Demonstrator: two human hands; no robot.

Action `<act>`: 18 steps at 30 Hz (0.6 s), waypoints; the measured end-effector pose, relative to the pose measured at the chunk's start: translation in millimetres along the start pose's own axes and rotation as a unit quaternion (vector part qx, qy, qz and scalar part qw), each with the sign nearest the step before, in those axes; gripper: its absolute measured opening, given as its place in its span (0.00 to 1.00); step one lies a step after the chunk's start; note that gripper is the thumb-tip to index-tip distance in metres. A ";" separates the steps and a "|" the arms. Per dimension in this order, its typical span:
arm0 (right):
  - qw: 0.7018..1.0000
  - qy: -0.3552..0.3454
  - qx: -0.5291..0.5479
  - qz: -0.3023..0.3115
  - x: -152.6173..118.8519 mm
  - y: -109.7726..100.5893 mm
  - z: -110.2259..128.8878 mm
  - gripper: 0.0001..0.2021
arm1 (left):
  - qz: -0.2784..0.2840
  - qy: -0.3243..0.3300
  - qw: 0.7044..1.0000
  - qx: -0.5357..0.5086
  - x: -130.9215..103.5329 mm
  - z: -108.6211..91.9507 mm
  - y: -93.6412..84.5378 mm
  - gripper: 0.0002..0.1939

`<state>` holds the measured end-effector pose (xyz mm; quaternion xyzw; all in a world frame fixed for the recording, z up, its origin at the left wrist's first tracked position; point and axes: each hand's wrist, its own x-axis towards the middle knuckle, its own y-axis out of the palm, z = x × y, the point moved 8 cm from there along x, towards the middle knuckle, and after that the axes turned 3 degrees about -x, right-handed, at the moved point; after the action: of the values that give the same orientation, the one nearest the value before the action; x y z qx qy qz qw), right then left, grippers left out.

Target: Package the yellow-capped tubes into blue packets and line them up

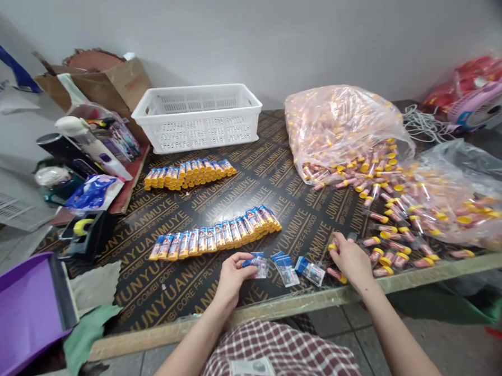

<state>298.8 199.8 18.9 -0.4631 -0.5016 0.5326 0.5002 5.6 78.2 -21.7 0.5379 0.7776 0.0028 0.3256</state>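
My left hand (234,274) pinches the edge of a small flat plastic sleeve (260,266), clear with a blue end, just above the table's front edge. To its right lie several similar flat sleeves (285,271) in overlapping groups. My right hand (352,259) is closed, its thumb and fingertips on a small yellow-capped tube, mostly hidden by the fingers. Near that wrist rests a loose pink tube with a yellow cap (336,274). Beyond my left hand runs a row of blue-and-yellow wrapped tubes (215,237); a second stacked row (189,174) sits behind it.
A white perforated basket (199,123) stands against the wall. At right, a clear bag (340,127) spills many yellow-capped tubes (390,203) beside another plastic bag (478,187). Tape dispenser (85,233), bottles (93,146) and a purple dustpan (26,312) are at left; a pink fan (482,103) stands far right.
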 end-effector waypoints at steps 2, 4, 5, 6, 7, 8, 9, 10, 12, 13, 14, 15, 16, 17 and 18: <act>1.000 -0.013 0.015 -0.019 3.2 -2.1 6.2 0.16 | -0.010 -0.027 0.999 -0.045 -4.2 -3.9 0.0 0.16; 0.998 -0.026 0.032 -0.037 4.5 -7.9 14.0 0.16 | -0.026 -0.033 0.996 -0.078 -7.6 -10.2 -2.0 0.16; 0.997 -0.033 0.050 -0.048 3.2 -13.0 19.7 0.17 | -0.033 -0.029 0.995 -0.089 -8.9 -13.8 -3.3 0.17; 0.993 -0.047 0.087 -0.056 0.0 -19.2 27.8 0.17 | -0.040 -0.022 0.994 -0.097 -9.8 -16.9 -4.9 0.18; 0.985 -0.070 0.146 -0.058 -5.0 -26.2 38.7 0.18 | -0.044 -0.016 0.994 -0.102 -10.4 -19.3 -6.2 0.19; 0.969 -0.099 0.221 -0.054 -12.0 -34.0 51.7 0.18 | -0.045 -0.012 0.993 -0.107 -10.8 -20.7 -6.9 0.20; 0.942 -0.132 0.305 -0.042 -20.5 -42.3 66.5 0.17 | -0.044 -0.012 0.993 -0.110 -10.9 -21.1 -7.2 0.19; 0.914 -0.159 0.373 -0.025 -29.9 -50.1 81.1 0.17 | -0.042 -0.015 0.993 -0.113 -10.8 -20.8 -7.1 0.17; 0.880 -0.192 0.435 0.000 -48.1 -62.8 106.7 0.16 | -0.040 -0.019 0.992 -0.116 -10.5 -20.2 -6.9 0.12; 0.873 -0.204 0.443 0.005 -56.2 -67.3 117.1 0.15 | -0.043 -0.020 0.992 -0.117 -10.4 -20.2 -7.3 0.10; 0.870 -0.218 0.443 0.007 -63.3 -70.5 126.1 0.15 | -0.048 -0.019 0.992 -0.119 -10.4 -20.4 -8.1 0.10; 0.867 -0.233 0.440 0.007 -69.4 -72.4 133.5 0.15 | -0.053 -0.019 0.991 -0.122 -10.4 -20.6 -9.0 0.10; 0.865 -0.249 0.436 0.005 -74.6 -73.0 139.3 0.15 | -0.058 -0.019 0.990 -0.125 -10.6 -21.0 -10.0 0.10; 0.863 -0.263 0.431 0.003 -78.7 -72.5 143.5 0.15 | -0.062 -0.018 0.990 -0.128 -10.7 -21.4 -11.1 0.10; 0.862 -0.275 0.426 -0.001 -82.0 -71.5 146.3 0.15 | -0.066 -0.018 0.989 -0.131 -10.9 -21.9 -12.3 0.10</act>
<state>163.8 107.4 99.4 -0.0391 -0.3433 0.7995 0.4913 -13.5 71.4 -3.4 0.4376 0.7985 0.0734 0.4068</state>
